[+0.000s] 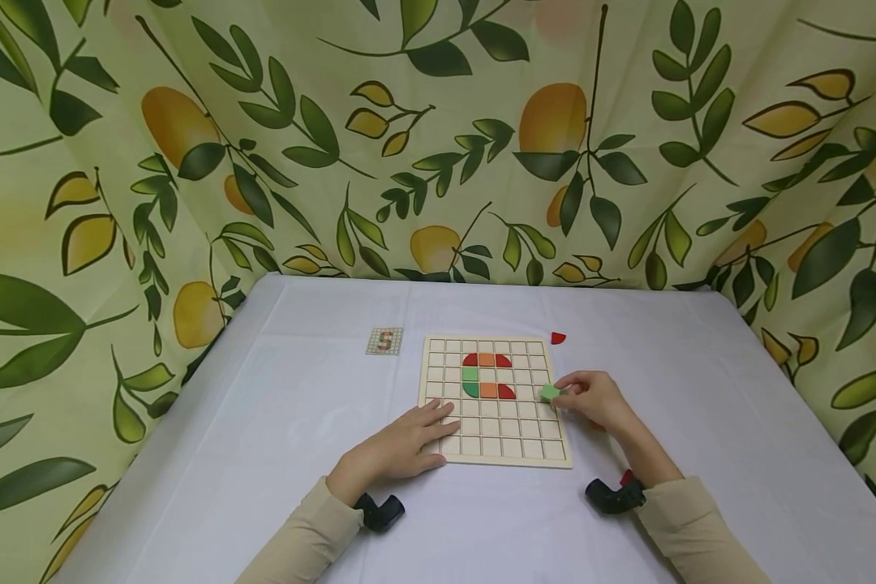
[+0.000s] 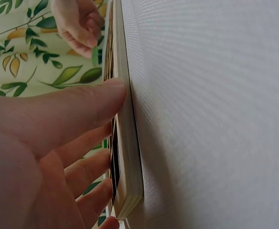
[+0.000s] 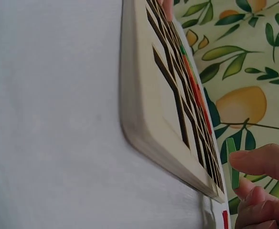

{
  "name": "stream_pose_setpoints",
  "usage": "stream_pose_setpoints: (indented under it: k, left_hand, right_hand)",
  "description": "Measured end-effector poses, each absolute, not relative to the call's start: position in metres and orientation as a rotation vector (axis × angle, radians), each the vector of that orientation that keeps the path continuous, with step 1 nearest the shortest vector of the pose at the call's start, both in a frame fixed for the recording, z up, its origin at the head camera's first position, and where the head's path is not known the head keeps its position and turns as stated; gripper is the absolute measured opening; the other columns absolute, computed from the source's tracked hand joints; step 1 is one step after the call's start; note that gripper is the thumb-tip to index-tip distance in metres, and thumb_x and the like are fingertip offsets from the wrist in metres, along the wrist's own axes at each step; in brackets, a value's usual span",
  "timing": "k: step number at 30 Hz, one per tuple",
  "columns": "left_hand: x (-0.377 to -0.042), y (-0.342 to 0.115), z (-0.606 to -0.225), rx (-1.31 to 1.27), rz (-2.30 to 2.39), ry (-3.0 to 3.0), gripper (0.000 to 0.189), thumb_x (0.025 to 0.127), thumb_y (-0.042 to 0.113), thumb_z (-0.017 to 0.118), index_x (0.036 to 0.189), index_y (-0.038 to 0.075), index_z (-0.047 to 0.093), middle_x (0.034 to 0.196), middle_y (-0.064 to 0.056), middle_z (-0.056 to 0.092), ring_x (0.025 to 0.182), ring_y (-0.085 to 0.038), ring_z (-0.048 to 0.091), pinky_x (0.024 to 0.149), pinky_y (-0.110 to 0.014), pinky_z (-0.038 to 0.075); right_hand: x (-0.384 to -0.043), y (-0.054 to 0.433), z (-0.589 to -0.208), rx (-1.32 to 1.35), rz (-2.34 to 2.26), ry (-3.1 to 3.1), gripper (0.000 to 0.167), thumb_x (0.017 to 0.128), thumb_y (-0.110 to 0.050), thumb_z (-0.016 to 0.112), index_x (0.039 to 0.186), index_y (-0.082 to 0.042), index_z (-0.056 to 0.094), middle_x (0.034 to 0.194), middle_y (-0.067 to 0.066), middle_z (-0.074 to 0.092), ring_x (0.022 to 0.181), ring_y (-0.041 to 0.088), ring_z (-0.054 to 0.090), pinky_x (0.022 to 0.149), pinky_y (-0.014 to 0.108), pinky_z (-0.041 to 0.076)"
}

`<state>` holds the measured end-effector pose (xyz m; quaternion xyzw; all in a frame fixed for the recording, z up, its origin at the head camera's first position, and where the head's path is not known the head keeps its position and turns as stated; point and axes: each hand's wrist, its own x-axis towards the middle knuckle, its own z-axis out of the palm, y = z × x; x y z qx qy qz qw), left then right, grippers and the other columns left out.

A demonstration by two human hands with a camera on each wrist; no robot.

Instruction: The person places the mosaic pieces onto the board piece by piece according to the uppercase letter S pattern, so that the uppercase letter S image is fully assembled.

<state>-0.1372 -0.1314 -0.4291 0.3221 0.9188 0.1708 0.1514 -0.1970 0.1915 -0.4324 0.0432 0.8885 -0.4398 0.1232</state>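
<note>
Pinching a green tile (image 1: 550, 393) between thumb and fingertips, the right hand (image 1: 591, 397) is positioned at the gridded board's (image 1: 531, 448) right edge; contact between tile and board cannot be confirmed. Left hand (image 1: 406, 444): fingers extended and spread over the board's lower left, holding no tile. Coloured tiles (image 1: 487, 390) occupy upper-middle cells.

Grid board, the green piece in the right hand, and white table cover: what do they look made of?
Grid board: probably matte wood, maybe plywood; pale tan, with layer-like lines along its edge.
Green piece: painted wood or plastic, I can't tell; thin, flat and evenly coloured.
White table cover: likely matte woven fabric; fine texture and soft creases show.
</note>
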Motion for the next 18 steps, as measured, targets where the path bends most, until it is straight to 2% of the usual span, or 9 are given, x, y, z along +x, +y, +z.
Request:
stream_pose_setpoints:
  k: [8, 18]
  left_hand:
    - [-0.137, -0.132, -0.430, 0.934, 0.479, 2.642, 0.053, 0.097, 0.028, 0.056, 0.146, 0.015, 0.043, 0.160, -0.009, 0.031, 0.151, -0.031, 0.022, 0.123, -0.051, 0.025]
    - [-0.138, -0.132, -0.432, 0.946, 0.466, 2.642, 0.053, 0.097, 0.028, 0.056, 0.146, 0.015, 0.043, 0.160, -0.008, 0.031, 0.151, -0.031, 0.022, 0.123, -0.050, 0.026]
  right_hand:
    - [-0.193, 0.185, -0.434, 0.024, -1.294, 2.613, 0.033, 0.077, -0.010, 0.076, 0.104, 0.007, 0.066, 0.067, -0.002, 0.047, 0.066, 0.011, 0.043, 0.051, 0.020, 0.034]
    - [-0.192, 0.178, -0.436, -0.049, -1.326, 2.587, 0.030, 0.076, -0.006, 0.075, 0.102, 0.007, 0.067, 0.065, -0.004, 0.045, 0.063, 0.009, 0.042, 0.051, 0.018, 0.034]
